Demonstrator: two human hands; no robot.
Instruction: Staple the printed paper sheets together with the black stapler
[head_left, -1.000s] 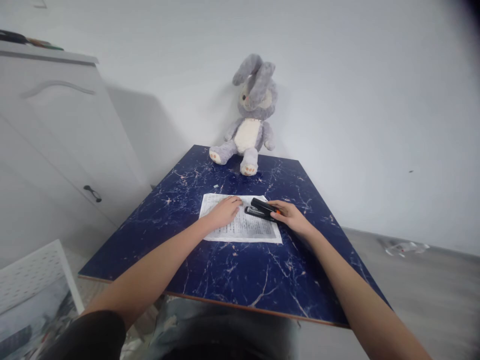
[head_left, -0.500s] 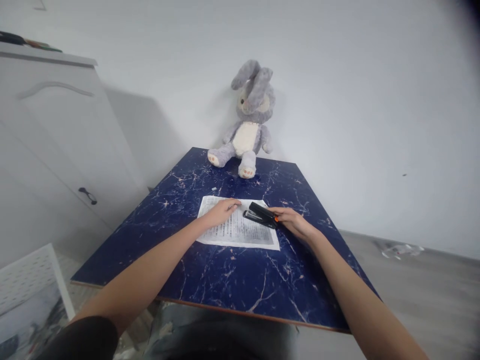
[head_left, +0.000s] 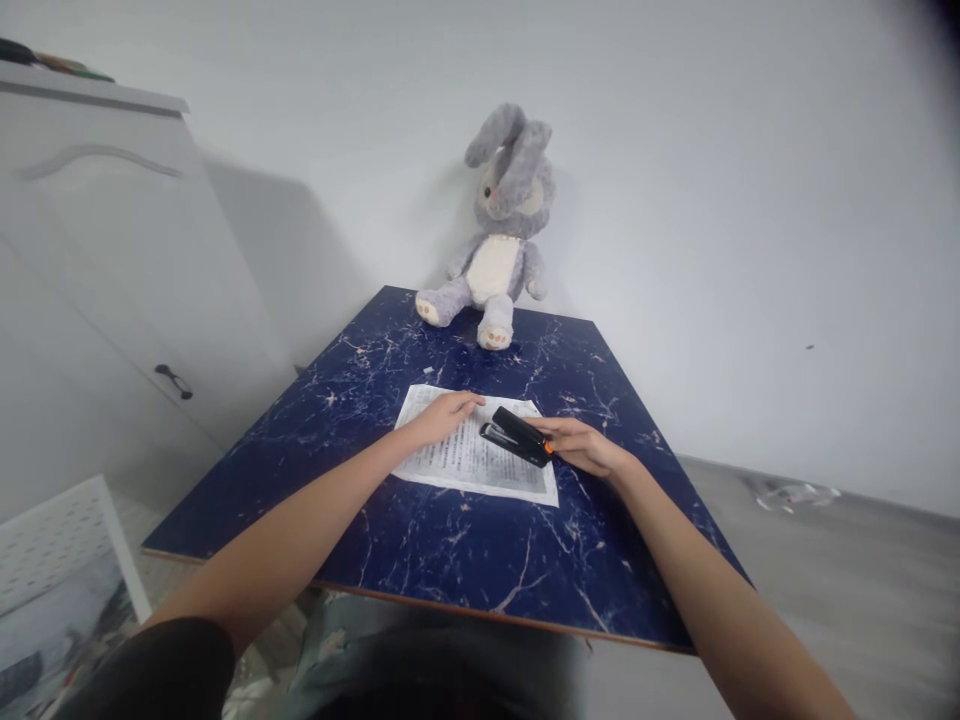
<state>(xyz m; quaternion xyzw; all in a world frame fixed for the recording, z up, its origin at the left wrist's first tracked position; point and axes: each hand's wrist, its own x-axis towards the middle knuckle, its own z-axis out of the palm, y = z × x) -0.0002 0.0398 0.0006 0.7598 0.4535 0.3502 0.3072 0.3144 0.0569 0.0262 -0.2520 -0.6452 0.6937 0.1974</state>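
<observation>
A printed sheet of paper [head_left: 480, 485] lies on the dark blue marble-patterned table [head_left: 465, 550]. My left hand [head_left: 446, 415] rests on the upper left part of the sheet, fingers stretched out and holding nothing. Over the sheet's right side is a black stapler [head_left: 517, 437] with an orange part at its rear and its jaws apart, pointing left. My right hand [head_left: 581, 445] has hold of the rear end, fingers along the far side. Whether the stapler touches the paper is hard to tell.
A grey plush rabbit [head_left: 499, 240] sits at the table's far edge against the wall. To the left stands a white cabinet [head_left: 112, 250]. A small white scrap [head_left: 428, 370] lies beyond the sheet, and clear plastic [head_left: 796, 497] is on the floor at right.
The stapler has shifted slightly left and turned a little, its rear end coming nearer to me, with my right hand on it. My left hand stays in place on the sheet.
</observation>
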